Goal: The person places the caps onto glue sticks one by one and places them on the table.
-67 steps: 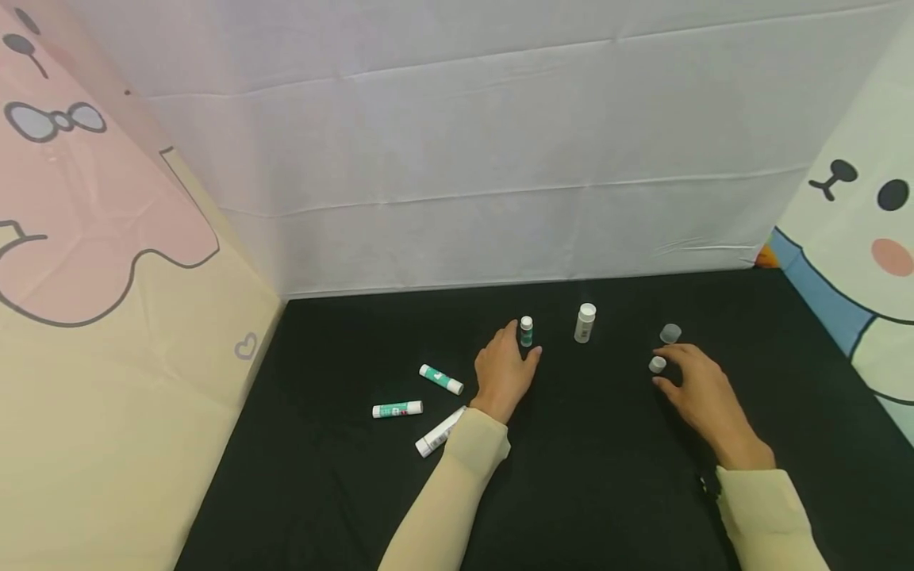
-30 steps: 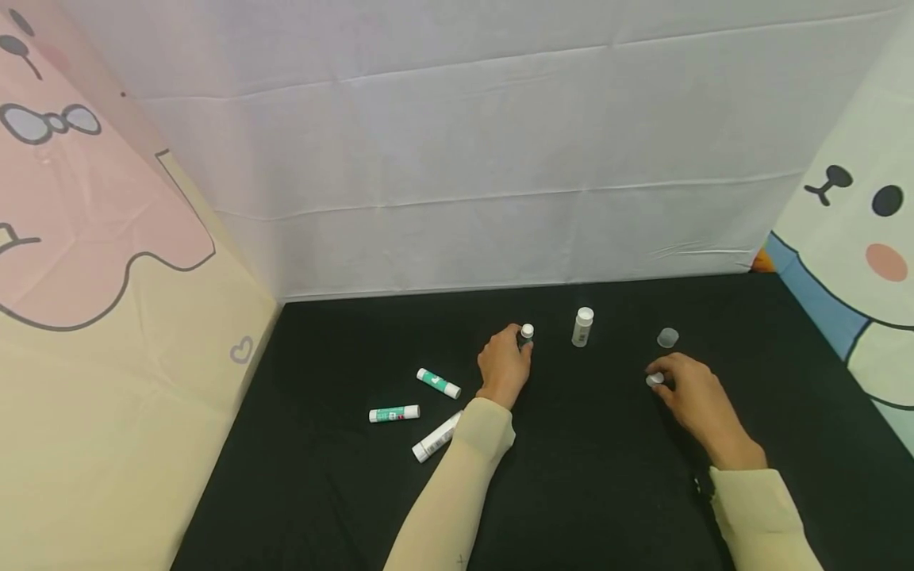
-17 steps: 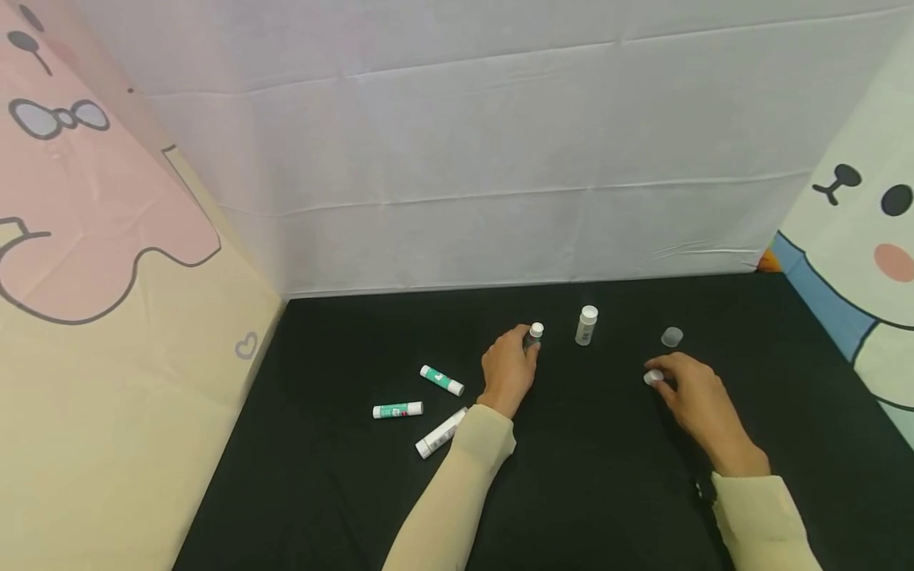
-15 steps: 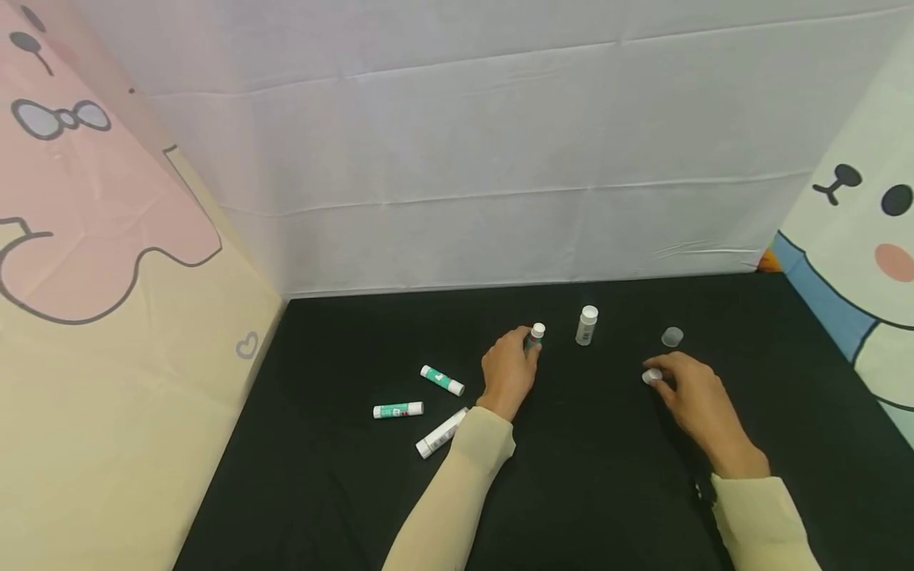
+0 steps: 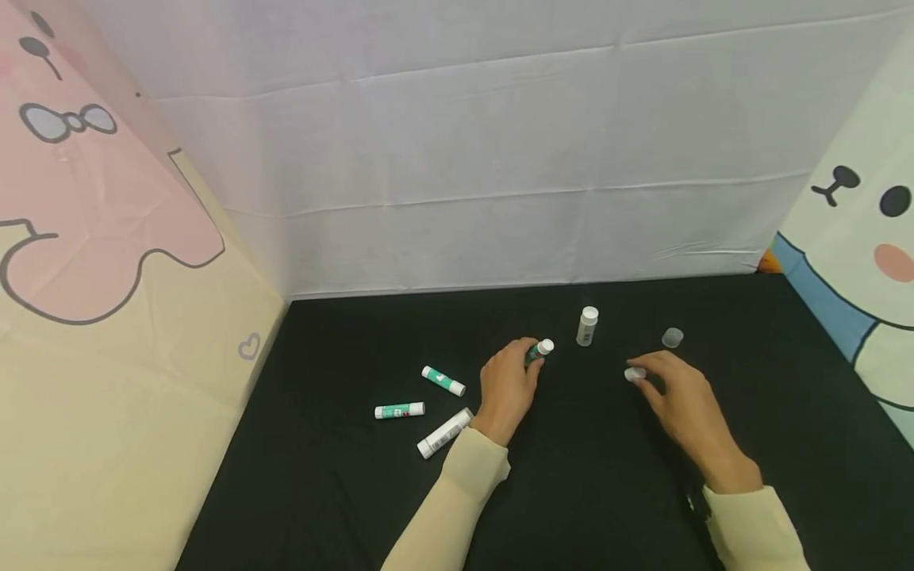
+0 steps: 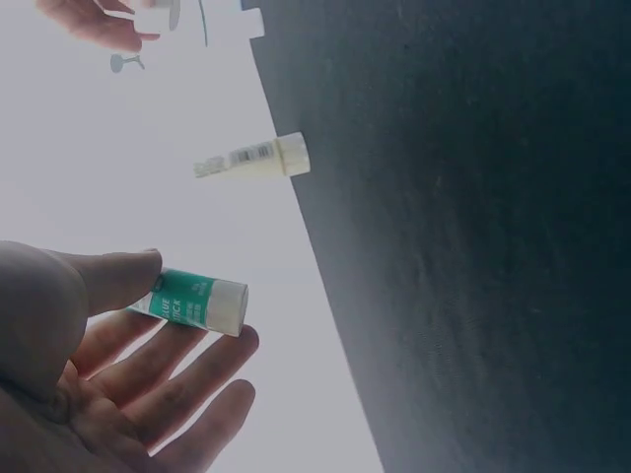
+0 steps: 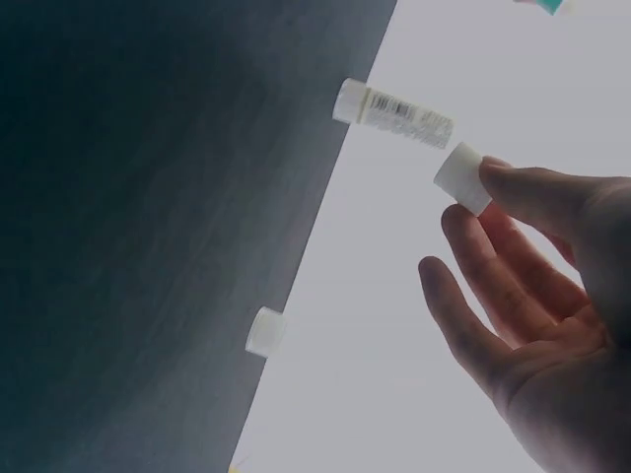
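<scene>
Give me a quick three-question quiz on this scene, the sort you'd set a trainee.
1. What does the right hand pinch?
2. True or false: the left hand holds the glue stick tilted.
3. How many tubes lie on their sides on the black cloth?

Key:
1. A white cap.
2. True.
3. Three: two green-labelled, one white.

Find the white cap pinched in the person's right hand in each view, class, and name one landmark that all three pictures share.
Head: the white cap is right of centre, below the middle, in the right hand.
Left wrist: the white cap is at the top edge, left of centre, partly cut off.
Right wrist: the white cap is right of centre, above the middle.
Shared landmark: the standing white glue stick, visible in all three.
</scene>
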Demonstrator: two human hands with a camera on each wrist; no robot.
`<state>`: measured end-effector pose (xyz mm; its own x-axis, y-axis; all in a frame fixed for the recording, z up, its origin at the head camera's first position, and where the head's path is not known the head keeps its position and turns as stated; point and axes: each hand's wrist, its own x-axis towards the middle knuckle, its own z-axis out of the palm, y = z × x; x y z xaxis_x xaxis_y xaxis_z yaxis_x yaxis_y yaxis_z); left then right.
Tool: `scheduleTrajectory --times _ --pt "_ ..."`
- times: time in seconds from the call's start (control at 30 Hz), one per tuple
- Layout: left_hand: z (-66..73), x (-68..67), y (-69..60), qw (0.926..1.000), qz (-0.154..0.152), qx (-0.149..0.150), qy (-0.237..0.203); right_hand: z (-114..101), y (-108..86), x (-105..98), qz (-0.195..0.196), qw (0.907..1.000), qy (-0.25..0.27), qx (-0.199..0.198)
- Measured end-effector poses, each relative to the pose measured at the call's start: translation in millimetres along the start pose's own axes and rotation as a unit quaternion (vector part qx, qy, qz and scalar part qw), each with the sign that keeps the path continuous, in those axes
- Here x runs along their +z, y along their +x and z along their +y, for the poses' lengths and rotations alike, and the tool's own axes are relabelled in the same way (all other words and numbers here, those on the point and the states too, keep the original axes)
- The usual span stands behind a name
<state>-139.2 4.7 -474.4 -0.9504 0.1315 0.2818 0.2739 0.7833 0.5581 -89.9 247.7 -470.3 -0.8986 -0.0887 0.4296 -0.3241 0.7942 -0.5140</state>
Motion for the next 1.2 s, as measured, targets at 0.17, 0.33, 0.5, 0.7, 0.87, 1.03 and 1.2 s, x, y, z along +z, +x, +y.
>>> scheduleTrajectory --times 0.17,0.33,0.5,0.7,0.87,1.03,1.2 --pt "2.5 -5.1 -9.4 0.9998 0.008 0.017 0.002 -11.8 -0.5 2.6 0.021 0.9993 0.002 -0.030" --pt "2.7 -7.7 -18.3 0.9994 0.017 0.028 0.007 -22.0 -0.6 5.5 0.039 0.9976 0.009 -0.057" --pt "2.9 -9.3 -25.8 0.9985 0.034 0.040 0.014 -28.9 0.7 6.9 0.048 0.9961 0.018 -0.072" --pt "4.2 -10.4 -32.0 0.9967 0.052 0.060 0.017 -36.6 1.4 9.8 0.058 0.9926 0.037 -0.100" --pt "6.8 -11.5 -35.8 0.9965 0.049 0.061 0.028 -43.6 0.8 12.1 0.063 0.9881 0.058 -0.127" --pt "7.3 -11.1 -38.6 0.9951 0.053 0.070 0.045 -50.6 0.4 13.3 0.069 0.9818 0.079 -0.159" --pt "7.2 -10.9 -41.5 0.9928 0.062 0.085 0.057 -55.7 -0.5 15.6 0.066 0.9784 0.096 -0.171"
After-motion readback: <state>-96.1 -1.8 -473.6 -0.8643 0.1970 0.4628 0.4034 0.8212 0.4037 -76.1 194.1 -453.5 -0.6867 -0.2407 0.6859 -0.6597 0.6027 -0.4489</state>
